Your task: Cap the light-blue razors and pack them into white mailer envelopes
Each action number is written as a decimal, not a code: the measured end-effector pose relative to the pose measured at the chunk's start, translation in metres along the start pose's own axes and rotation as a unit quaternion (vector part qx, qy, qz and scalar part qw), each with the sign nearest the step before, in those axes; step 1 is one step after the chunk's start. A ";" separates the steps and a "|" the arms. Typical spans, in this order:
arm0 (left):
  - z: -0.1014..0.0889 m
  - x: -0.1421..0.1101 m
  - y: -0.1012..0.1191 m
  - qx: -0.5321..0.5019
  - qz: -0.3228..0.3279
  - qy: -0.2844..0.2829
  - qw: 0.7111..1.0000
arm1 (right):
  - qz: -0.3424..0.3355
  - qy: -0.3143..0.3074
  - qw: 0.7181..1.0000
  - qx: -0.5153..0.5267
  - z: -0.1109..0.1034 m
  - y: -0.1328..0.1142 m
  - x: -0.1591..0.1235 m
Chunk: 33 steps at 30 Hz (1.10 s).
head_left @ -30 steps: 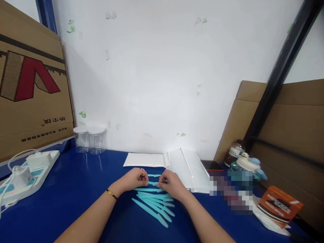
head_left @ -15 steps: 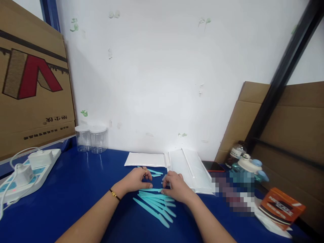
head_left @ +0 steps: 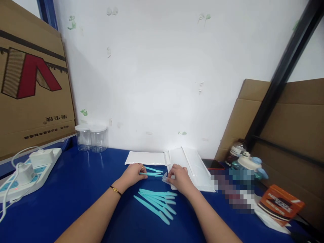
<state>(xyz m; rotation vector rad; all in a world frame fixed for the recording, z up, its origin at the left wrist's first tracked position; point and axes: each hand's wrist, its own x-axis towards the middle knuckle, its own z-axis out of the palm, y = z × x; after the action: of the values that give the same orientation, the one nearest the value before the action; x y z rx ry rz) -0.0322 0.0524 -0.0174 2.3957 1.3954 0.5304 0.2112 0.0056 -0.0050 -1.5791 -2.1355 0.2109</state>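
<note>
My left hand [head_left: 133, 174] is closed, thumb and fingers pinching the handle end of a turquoise eyebrow razor [head_left: 152, 174]. Close behind it lies another turquoise razor [head_left: 153, 169], partly covered by my fingers. My right hand [head_left: 179, 177] has its fingertips together on a small translucent plastic piece [head_left: 165, 178], apparently a blade cover, just past the held razor's tip. Nearer me, several more eyebrow razors [head_left: 155, 205] lie fanned out on the blue table, handles to the left and pale blades to the right. Neither hand touches that fan.
White packets [head_left: 146, 158] and a larger translucent sleeve [head_left: 192, 168] lie by the wall. Two clear jars [head_left: 98, 139] and a power strip [head_left: 37, 179] stand left. A phone [head_left: 212, 164], a teal bottle [head_left: 244, 167] and an orange pouch [head_left: 280, 205] are right.
My left hand has moved away from me with a razor taken from the top of the fan. My right hand has also left the fan and shifted slightly back and right.
</note>
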 end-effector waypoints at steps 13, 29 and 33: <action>-0.006 -0.013 0.029 -0.029 0.076 0.006 0.997 | -0.038 -0.151 0.988 0.017 -0.020 -0.001 -0.020; -0.011 -0.010 0.034 -0.007 0.112 0.006 0.994 | -0.004 -0.022 0.996 0.088 -0.007 -0.010 -0.006; -0.009 -0.008 0.033 0.027 0.098 0.013 0.995 | -0.017 -0.020 0.996 0.087 -0.004 -0.014 -0.005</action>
<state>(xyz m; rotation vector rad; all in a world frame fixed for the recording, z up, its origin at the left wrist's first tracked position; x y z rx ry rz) -0.0146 0.0306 0.0039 2.5947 1.2057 0.5798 0.2022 -0.0039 0.0026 -1.4490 -2.1095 0.4088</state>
